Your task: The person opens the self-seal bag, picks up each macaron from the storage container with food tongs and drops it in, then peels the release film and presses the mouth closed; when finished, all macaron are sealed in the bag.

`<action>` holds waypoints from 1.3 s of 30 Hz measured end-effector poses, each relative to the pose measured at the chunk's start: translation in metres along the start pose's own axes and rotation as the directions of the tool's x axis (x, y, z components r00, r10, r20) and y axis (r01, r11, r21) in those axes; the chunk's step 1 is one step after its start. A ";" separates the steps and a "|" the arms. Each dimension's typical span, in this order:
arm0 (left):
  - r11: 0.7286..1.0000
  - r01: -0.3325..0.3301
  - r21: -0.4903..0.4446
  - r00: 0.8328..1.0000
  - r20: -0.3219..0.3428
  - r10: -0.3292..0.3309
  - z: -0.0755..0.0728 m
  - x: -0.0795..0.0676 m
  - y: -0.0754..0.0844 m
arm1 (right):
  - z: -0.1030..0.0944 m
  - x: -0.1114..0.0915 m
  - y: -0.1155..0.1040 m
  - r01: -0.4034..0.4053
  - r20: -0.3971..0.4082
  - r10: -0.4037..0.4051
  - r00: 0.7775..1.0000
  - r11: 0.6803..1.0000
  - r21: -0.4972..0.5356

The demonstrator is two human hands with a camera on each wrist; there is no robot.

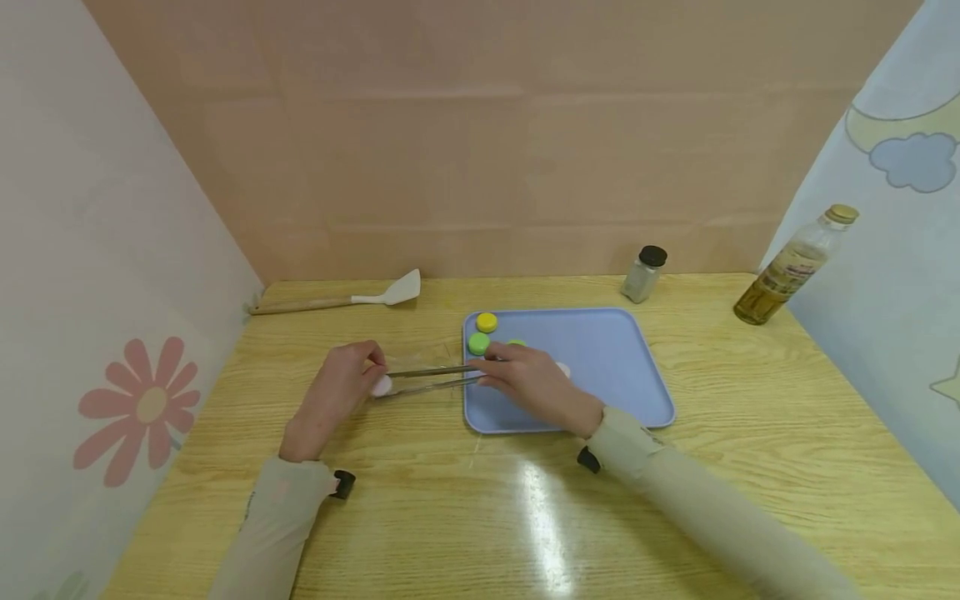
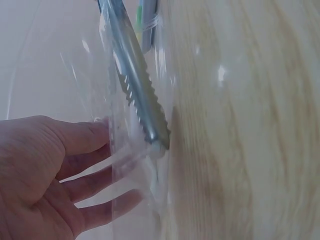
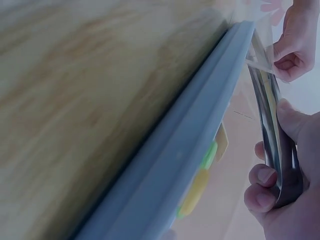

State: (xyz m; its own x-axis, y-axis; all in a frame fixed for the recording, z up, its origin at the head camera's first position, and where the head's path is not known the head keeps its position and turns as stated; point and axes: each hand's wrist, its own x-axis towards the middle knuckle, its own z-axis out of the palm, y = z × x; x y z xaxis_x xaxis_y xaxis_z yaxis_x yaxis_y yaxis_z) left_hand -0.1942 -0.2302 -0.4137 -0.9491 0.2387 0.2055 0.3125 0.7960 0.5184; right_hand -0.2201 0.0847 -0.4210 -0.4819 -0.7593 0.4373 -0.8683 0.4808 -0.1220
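My left hand (image 1: pixel 337 396) pinches the edge of a clear plastic bag (image 2: pixel 132 180), thumb and fingers at the film. With my right hand (image 1: pixel 536 387) I grip metal tongs (image 1: pixel 431 372), which point left toward the left hand. The tongs' toothed ends show through the bag in the left wrist view. A small white disc (image 1: pixel 382 386) is at the tips, beside the left fingers. Under my right hand is a blue tray (image 1: pixel 615 358) with a yellow disc (image 1: pixel 487 322), a green disc (image 1: pixel 478 343), another green disc (image 1: pixel 517 342) and a partly hidden white disc (image 1: pixel 564 369).
A white spatula (image 1: pixel 401 288) with a wooden handle lies at the back left. A small jar (image 1: pixel 641 279) with a black lid stands at the back right. Further right is a glass bottle (image 1: pixel 783 275) of amber liquid, near the wall.
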 end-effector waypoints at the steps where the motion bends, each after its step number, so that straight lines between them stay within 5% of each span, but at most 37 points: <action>1: 1.000 -0.001 0.000 1.000 -0.002 0.001 0.000 0.000 0.000 | 0.000 0.001 -0.001 0.000 0.003 0.000 1.000 1.000 0.008; 29: 1.000 -0.015 0.015 1.000 -0.001 0.015 0.000 0.001 0.000 | 0.003 0.006 -0.011 -0.024 0.153 0.028 0.988 0.999 -0.028; 39: 0.999 -0.017 0.027 1.000 0.003 0.017 0.000 0.001 -0.001 | -0.004 -0.002 -0.009 -0.053 0.043 0.053 0.998 0.999 -0.011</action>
State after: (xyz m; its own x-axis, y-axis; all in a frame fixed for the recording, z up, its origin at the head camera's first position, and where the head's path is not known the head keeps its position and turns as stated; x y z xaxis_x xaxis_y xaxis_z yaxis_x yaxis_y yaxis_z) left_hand -0.1954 -0.2309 -0.4136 -0.9438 0.2539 0.2114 0.3273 0.8065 0.4925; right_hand -0.2106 0.0839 -0.4173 -0.5320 -0.7506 0.3918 -0.8403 0.5248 -0.1355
